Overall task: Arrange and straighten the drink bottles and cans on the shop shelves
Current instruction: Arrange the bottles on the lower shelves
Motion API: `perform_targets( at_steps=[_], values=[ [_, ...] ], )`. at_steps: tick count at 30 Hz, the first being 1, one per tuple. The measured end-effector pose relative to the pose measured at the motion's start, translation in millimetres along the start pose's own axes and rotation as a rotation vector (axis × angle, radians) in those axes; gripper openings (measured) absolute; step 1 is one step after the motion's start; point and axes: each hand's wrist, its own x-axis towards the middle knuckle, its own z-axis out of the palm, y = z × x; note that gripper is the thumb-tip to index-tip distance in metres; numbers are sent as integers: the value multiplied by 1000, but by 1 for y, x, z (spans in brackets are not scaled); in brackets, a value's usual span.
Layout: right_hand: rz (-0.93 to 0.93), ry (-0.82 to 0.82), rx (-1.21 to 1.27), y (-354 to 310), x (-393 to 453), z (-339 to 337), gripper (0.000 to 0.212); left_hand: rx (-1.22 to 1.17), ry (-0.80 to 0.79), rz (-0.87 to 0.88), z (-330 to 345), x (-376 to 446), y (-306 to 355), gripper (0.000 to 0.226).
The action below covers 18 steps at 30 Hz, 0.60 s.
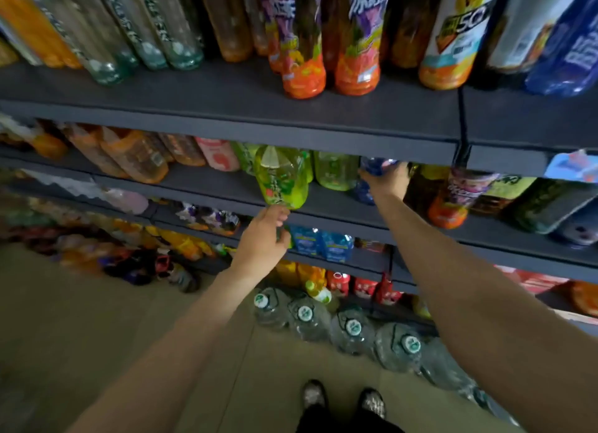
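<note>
Bottles need facing: right hand [385,180] grips a blue bottle [372,169]; left hand [263,238], loosely curled and holding nothing, steadies the green bottle [280,177] above it.

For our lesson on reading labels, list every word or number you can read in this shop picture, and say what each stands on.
"50": on the white and yellow bottle on the top shelf.
"冰红": large white characters on the purple-labelled bottle on the top shelf; the rest is cut off.
Labels on the clear bottles, the green bottle and the big water jugs: too blurred to read.
</note>
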Motion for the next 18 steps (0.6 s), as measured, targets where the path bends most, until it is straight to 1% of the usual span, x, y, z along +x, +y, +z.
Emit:
perform_targets(
  at_steps=[3, 4, 5, 9, 11, 14, 16, 18],
  values=[
    [-57, 78, 1, 6, -15, -5, 63, 9, 25, 36, -2, -8, 2, 29],
    [-73, 82, 19, 9, -27, -12, 66, 6, 25, 51, 1, -9, 4, 29],
    [-97, 66, 32, 12, -43, -21, 65, 5, 28, 68, 3, -11, 7, 29],
    [-234, -96, -4, 34, -111, -71, 57, -64, 115, 171, 9, -16, 30, 31],
    [-329, -97, -34, 38, -137, -107, 59, -116, 170, 245, 10, -10, 52, 31],
    [-477, -38, -108, 17, -159, -172, 58, -179, 238, 335, 11, 2, 100, 30],
    [-559, 72, -135, -8, -165, -214, 61, -256, 248, 399, 15, 9, 136, 30],
    [-608, 224, -113, -34, -160, -252, 63, -303, 217, 500, 21, 15, 170, 32]
  ],
)
